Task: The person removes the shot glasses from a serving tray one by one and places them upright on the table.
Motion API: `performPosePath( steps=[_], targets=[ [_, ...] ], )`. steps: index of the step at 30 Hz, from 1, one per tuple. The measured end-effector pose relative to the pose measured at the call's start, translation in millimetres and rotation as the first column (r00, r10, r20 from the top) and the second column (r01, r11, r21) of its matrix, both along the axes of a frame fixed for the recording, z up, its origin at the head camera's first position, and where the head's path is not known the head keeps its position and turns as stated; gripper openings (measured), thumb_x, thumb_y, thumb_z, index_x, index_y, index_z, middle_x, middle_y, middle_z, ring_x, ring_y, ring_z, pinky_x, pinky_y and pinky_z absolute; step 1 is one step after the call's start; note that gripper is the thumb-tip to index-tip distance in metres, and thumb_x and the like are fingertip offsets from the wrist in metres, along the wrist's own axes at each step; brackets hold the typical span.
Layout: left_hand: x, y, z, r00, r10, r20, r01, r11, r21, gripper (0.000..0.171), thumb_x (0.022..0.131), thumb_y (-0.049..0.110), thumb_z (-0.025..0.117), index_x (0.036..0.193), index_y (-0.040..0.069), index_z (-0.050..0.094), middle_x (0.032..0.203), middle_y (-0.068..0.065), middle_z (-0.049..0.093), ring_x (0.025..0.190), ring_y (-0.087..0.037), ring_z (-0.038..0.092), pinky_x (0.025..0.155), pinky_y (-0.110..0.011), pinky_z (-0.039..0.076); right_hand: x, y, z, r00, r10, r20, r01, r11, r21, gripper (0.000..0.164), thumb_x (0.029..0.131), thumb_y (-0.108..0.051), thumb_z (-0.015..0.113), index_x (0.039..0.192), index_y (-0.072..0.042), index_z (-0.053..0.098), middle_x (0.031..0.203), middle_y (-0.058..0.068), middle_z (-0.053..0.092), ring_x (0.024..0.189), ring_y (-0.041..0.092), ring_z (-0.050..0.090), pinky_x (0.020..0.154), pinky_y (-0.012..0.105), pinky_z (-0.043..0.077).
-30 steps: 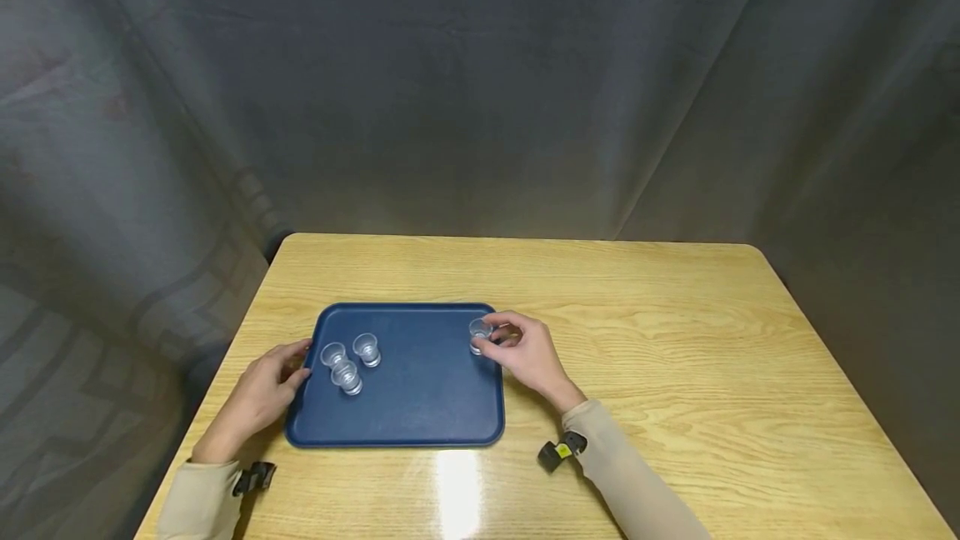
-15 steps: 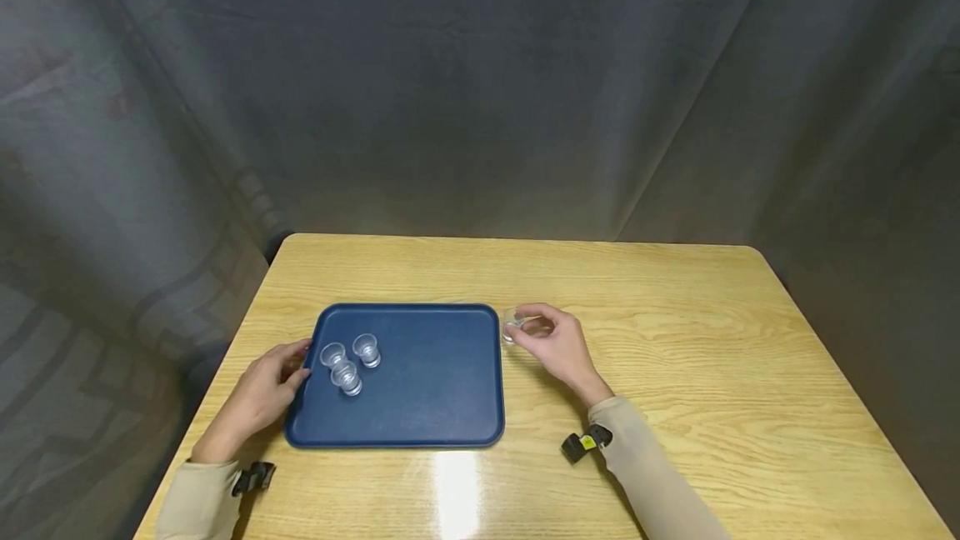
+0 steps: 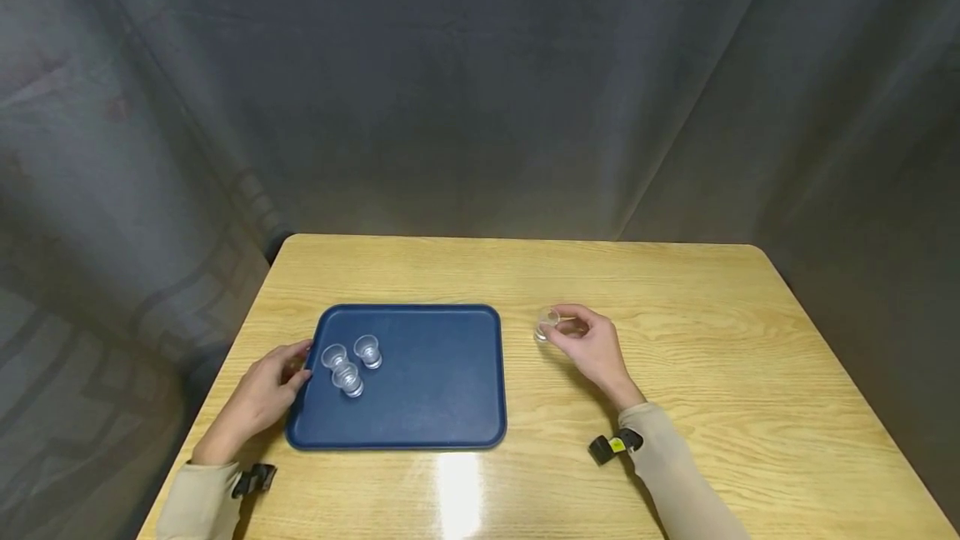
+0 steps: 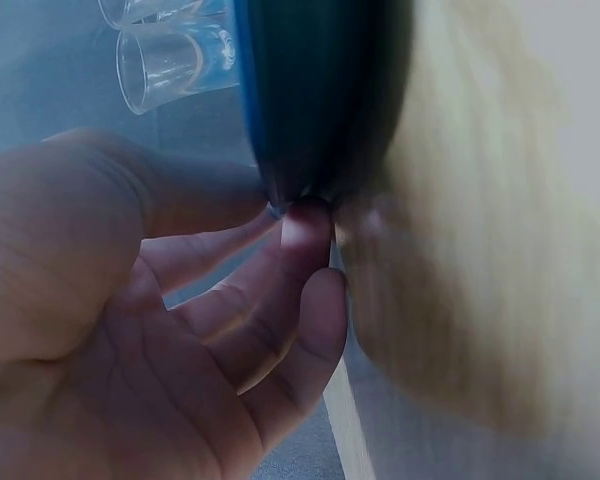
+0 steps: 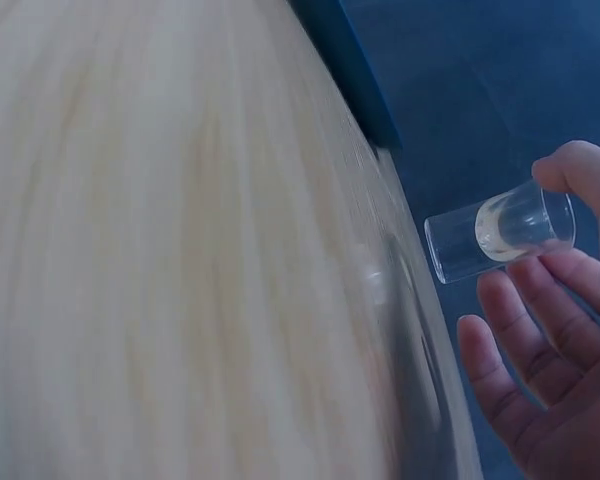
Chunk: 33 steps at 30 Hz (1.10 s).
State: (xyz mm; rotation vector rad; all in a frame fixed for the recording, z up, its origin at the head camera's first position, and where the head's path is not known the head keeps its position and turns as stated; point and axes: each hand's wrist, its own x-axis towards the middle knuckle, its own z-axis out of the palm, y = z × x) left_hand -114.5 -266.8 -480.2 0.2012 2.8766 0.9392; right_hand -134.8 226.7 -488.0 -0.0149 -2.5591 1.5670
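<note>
One glass is moving past the tray's right edge, right hand pinching it, left hand gripping the tray, three glasses remaining.

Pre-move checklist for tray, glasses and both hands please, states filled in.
1. Held glass gripped: ok, right hand pinches it near its rim.
2. Held glass past the tray: ok, right of its edge.
3. Held glass touching the table: cannot tell.
4. Tray held: ok, left hand at its left edge.
5. Other three glasses upright: ok.
6. Those three separated: cannot tell, two overlap in the head view.
</note>
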Motion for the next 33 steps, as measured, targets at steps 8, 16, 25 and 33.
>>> performPosePath(
  steps=[8, 16, 25, 33],
  targets=[
    [-1.0, 1.3, 0.0, 1.000, 0.000, 0.004, 0.000, 1.000, 0.010, 0.049, 0.102, 0.003, 0.065, 0.149, -0.009, 0.053, 0.127, -0.029, 0.065, 0.090, -0.026, 0.060, 0.075, -0.038, 0.048, 6.8, 34.2, -1.4, 0.999, -0.050, 0.009, 0.050, 0.999, 0.020, 0.036, 0.094, -0.020, 0.083, 0.125, -0.003, 0.075, 0.118, 0.020, 0.076, 0.088, 0.000, 0.070, 0.078, 0.016, 0.056],
    [1.1, -0.3, 2.5, 1.000, -0.008, 0.003, 0.008, 1.000, 0.015, 0.049, 0.103, 0.003, 0.065, 0.150, -0.008, 0.053, 0.129, -0.029, 0.065, 0.093, -0.025, 0.062, 0.077, -0.039, 0.049, 12.8, 59.6, 1.3, 0.993, -0.115, 0.005, 0.114, 0.992, 0.044, 0.037, 0.096, -0.025, 0.081, 0.126, -0.004, 0.075, 0.121, 0.020, 0.076, 0.088, -0.008, 0.068, 0.077, 0.014, 0.055],
    [2.2, -1.1, 1.8, 1.000, -0.009, 0.002, 0.009, 1.000, 0.025, 0.049, 0.103, 0.003, 0.065, 0.150, -0.008, 0.053, 0.130, -0.029, 0.065, 0.094, -0.025, 0.063, 0.078, -0.040, 0.050, 17.8, 84.7, 1.9, 0.986, -0.167, 0.004, 0.166, 0.984, 0.063, 0.039, 0.097, -0.028, 0.080, 0.129, -0.005, 0.074, 0.121, 0.018, 0.076, 0.088, -0.010, 0.069, 0.075, 0.013, 0.053],
    [1.3, -0.7, 2.0, 1.000, -0.014, 0.001, 0.014, 1.000, 0.025, 0.049, 0.103, 0.004, 0.065, 0.150, -0.008, 0.053, 0.129, -0.028, 0.065, 0.092, -0.022, 0.061, 0.075, -0.035, 0.049, 20.6, 101.7, 2.3, 0.975, -0.220, 0.022, 0.219, 0.974, 0.052, 0.043, 0.097, -0.030, 0.080, 0.130, -0.004, 0.073, 0.105, -0.018, 0.073, 0.086, -0.012, 0.068, 0.071, 0.014, 0.053]
  ],
)
